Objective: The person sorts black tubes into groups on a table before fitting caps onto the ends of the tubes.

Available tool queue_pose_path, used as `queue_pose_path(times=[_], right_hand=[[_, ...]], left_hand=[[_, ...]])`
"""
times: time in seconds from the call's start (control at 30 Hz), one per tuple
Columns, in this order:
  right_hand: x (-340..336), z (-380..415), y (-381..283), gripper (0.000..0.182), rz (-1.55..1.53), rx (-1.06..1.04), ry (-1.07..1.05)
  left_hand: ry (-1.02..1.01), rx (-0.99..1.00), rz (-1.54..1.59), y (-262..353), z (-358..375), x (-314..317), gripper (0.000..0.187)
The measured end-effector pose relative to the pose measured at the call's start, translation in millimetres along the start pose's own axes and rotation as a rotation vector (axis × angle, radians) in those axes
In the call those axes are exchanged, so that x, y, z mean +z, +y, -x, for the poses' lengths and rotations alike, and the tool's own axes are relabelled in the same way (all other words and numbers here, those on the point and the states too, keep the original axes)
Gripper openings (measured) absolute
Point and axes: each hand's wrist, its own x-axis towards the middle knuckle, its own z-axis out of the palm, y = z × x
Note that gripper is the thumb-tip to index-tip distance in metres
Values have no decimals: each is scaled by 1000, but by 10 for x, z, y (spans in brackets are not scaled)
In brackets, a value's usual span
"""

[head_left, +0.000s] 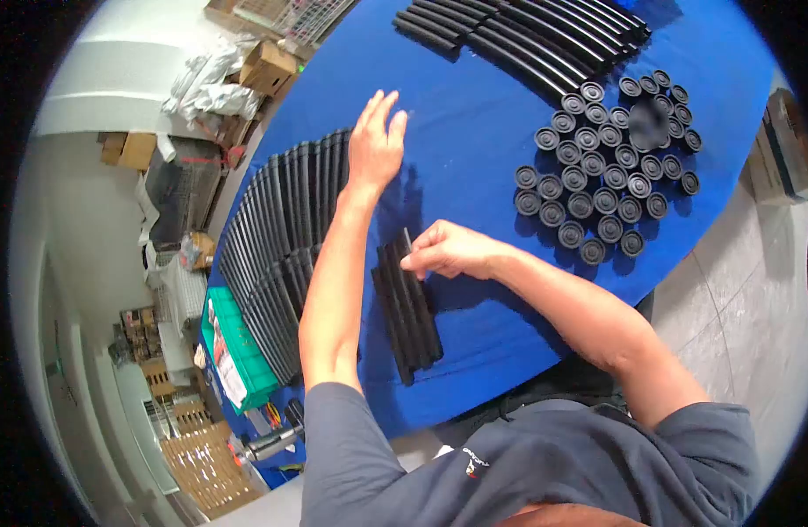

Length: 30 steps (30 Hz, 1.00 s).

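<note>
My left hand is raised at the right end of a broad row of black tubes, its fingers stretched out and holding nothing. A second layer of tubes lies in front of that row. My right hand is closed, thumb and fingers pinching the upper end of a black tube. That tube is at the right side of a small bundle of black tubes lying between my forearms. Its lower part merges with the dark bundle.
Many round black caps with ringed tops stand grouped on the blue tablecloth. More black tubes lie at the far edge. A green bin and a metal-bodied tool sit at the left edge. Cardboard boxes stand beyond.
</note>
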Motion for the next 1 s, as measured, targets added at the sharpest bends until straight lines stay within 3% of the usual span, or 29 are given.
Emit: queue_pose_path(times=[0.1, 0.33, 0.37, 0.43, 0.53, 0.73, 0.87, 1.0], right_hand=[[10, -9, 7, 44, 11, 11, 59], [41, 41, -153, 42, 94, 60, 101], [27, 24, -110, 42, 127, 53, 85], [37, -74, -15, 38, 113, -56, 81], [15, -9, -86, 40, 61, 65, 94], [16, -92, -52, 39, 106, 13, 96], [29, -46, -58, 41, 92, -41, 115], [-11, -93, 40, 38, 75, -67, 90]], left_hand=[[-28, 22, 37, -115, -691, 482, 45], [-175, 251, 28, -385, -1889, 1405, 67], [-110, 234, -12, -502, -1977, 1608, 59], [-228, 239, -137, -454, -2078, 1623, 51], [-40, 346, -66, -503, -2046, 1700, 45], [-109, -13, -69, -642, -2102, 1549, 49], [-70, 17, 96, -928, -2271, 1774, 41], [-87, 62, -155, -915, -2354, 1865, 40]])
